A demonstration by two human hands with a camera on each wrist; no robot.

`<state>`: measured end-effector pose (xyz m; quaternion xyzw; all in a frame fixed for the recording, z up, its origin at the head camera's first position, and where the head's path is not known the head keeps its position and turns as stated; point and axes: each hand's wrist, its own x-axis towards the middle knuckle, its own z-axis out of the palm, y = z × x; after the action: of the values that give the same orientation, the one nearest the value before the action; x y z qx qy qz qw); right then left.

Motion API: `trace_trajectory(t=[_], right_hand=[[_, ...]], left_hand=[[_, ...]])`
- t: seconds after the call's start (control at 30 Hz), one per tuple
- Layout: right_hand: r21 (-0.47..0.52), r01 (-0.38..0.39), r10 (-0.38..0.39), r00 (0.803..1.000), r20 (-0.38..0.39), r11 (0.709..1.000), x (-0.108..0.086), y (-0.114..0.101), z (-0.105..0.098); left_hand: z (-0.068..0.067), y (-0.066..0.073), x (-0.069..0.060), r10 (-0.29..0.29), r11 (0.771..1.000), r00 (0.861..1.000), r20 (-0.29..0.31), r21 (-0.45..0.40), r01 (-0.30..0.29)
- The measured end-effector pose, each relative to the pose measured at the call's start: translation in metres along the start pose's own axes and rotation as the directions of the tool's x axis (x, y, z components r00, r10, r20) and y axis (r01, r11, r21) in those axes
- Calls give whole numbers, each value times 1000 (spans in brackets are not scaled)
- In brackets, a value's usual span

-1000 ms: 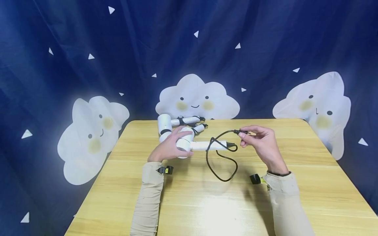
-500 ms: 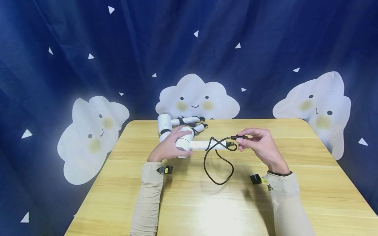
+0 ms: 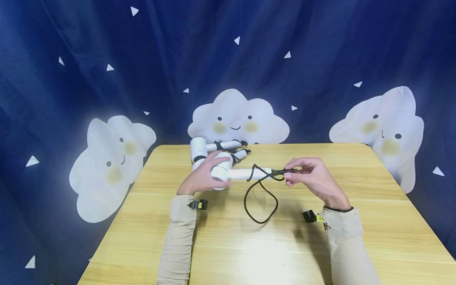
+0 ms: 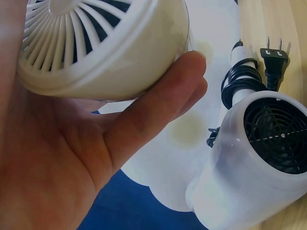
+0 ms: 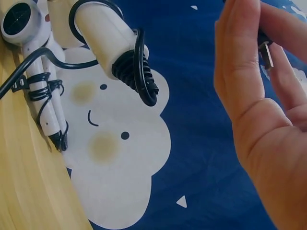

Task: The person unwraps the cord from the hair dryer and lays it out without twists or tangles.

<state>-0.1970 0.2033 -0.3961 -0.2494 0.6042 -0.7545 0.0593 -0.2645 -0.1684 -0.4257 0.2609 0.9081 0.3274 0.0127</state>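
My left hand (image 3: pixel 204 177) grips the round head of a white hair dryer (image 3: pixel 219 174), whose handle (image 3: pixel 246 174) points right. In the left wrist view the dryer's vented end (image 4: pixel 120 57) lies against the palm and fingers. A black cord (image 3: pixel 261 222) loops around the handle and hangs below it. The right hand (image 3: pixel 317 180) pinches the cord's plug end (image 3: pixel 289 171) between thumb and fingers, just right of the handle's end. In the right wrist view a metal prong (image 5: pixel 265 54) shows beside the fingers, and the ribbed cord sleeve (image 5: pixel 130 72) is at the handle's end.
Behind the held dryer, more white hair dryers (image 3: pixel 198 148) lie near the back edge of the wooden table (image 3: pixel 228 253), their cords (image 4: pixel 242 76) wound around the handles. A blue curtain (image 3: pixel 228 59) with white cloud shapes hangs behind the table.
My right hand has moved the plug end slightly left and down, to beside the handle's end. The hanging cord loop has shifted left and narrowed. The left hand keeps its grip.
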Motion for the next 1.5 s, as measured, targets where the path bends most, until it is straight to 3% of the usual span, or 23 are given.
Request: trace_trajectory(t=[0.23, 0.43, 0.6, 0.73, 1.1, 1.3, 1.5], right_hand=[[4, -36, 36, 996, 81, 999, -1, 3, -4], [-67, -104, 113, 983, 148, 992, -3, 3, -10], [-184, -170, 203, 962, 183, 968, -5, 1, -17], [-223, -190, 240, 945, 221, 956, -7, 1, -22], [-359, -204, 318, 901, 296, 911, -10, 11, -36], [-415, -269, 398, 878, 266, 869, -8, 22, -39], [-438, -359, 497, 830, 255, 824, -5, 30, -35]], left_hand=[[-1, 0, -1, 2, 1000, 1000, -1, 1, -2], [-3, 1, -3, -11, 1000, 1000, -7, -9, 11], [-5, 1, -3, -15, 1000, 1000, -17, -8, 15], [-5, 1, -4, -18, 1000, 1000, -23, 3, 18], [-7, 2, -5, -16, 1000, 999, -30, -10, 16], [-8, 3, -6, -32, 999, 999, -27, -7, 32], [-8, 3, -6, -23, 1000, 999, -34, -9, 23]])
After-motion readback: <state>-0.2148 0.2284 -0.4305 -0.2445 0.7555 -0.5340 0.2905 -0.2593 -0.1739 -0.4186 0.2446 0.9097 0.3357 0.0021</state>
